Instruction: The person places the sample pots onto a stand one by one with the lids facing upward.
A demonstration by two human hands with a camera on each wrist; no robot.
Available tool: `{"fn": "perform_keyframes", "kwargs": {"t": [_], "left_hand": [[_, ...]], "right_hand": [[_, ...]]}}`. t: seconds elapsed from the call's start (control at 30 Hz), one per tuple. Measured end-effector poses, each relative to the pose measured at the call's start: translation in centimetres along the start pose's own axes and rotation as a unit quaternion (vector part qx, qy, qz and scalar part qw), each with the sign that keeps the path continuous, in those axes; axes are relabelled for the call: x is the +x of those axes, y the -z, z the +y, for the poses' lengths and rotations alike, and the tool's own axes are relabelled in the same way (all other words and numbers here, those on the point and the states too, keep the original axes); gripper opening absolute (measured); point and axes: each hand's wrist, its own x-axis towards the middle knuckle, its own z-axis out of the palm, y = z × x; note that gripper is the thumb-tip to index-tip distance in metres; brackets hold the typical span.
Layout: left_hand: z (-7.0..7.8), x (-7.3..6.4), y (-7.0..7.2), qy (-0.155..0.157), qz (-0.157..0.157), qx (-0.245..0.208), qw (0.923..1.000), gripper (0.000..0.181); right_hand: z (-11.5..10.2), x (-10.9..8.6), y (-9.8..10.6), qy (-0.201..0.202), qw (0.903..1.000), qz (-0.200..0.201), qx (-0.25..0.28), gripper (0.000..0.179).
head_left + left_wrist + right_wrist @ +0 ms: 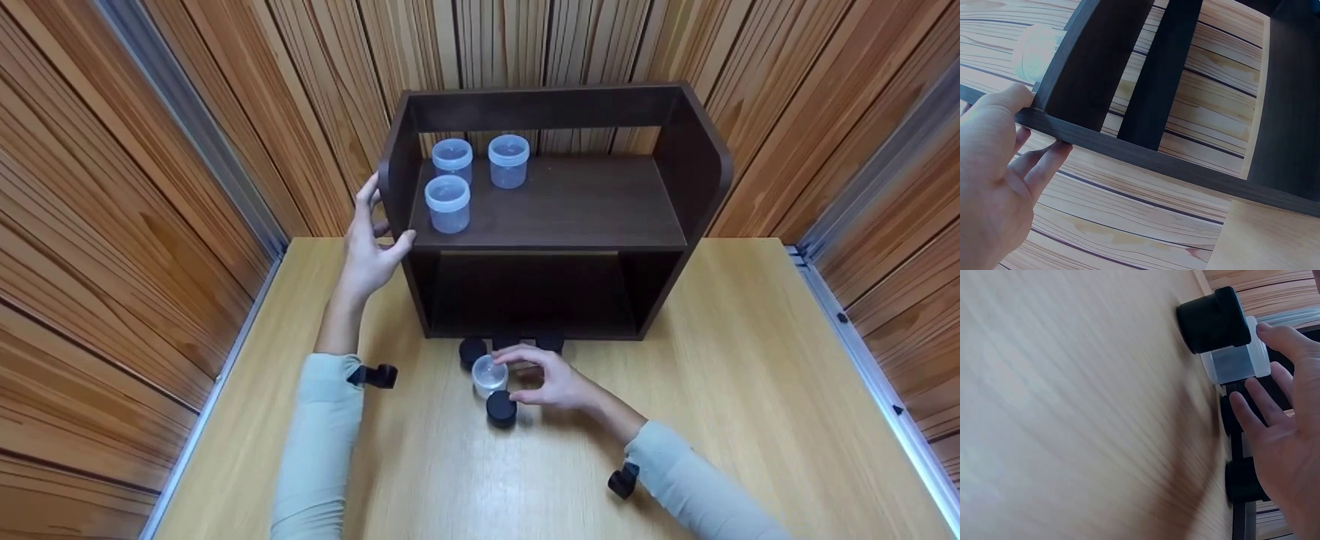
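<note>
My left hand (371, 255) grips the left side panel of a dark brown shelf unit (555, 202), thumb in front and fingers behind. In the left wrist view the thumb lies against the panel's edge. My right hand (551, 379) is spread around the right side of a clear, white-lidded plastic jar (490, 377) standing on the table; the index fingertip overlaps its lid. Close to the thumb tip stands a black jar (501, 410), just in front of the clear one. In the right wrist view the fingers (1255, 402) extend fairly straight beside the clear jar.
Three clear lidded jars (448, 204) stand on the upper shelf's left half. More black jars (472, 352) line the unit's front base, partly hidden by my right hand. Wood-panelled walls (150, 187) surround the light wooden table (420, 465).
</note>
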Motion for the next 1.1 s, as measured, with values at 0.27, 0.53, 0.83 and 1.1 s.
{"fn": "perform_keyframes", "kwargs": {"t": [0.27, 0.53, 0.83, 1.1], "left_hand": [[0.1, -0.2, 0.0, 0.000, -0.003, 0.002, 1.0000, 0.088], [0.0, -0.2, 0.0, 0.005, -0.003, 0.008, 1.0000, 0.088], [0.1, 0.0, 0.0, -0.005, -0.003, 0.006, 1.0000, 0.087], [0.0, 0.0, 0.0, -0.001, 0.002, 0.004, 1.0000, 0.088]], "right_hand": [[0.4, 0.4, -0.6, -0.006, 0.9999, 0.007, -0.014, 0.050], [0.8, 0.6, -0.8, -0.008, 0.9999, 0.008, -0.010, 0.050], [1.0, 0.8, -1.1, -0.035, 0.9993, 0.009, -0.005, 0.049], [0.8, 1.1, -1.5, -0.040, 0.9991, 0.002, -0.014, 0.045]]}}
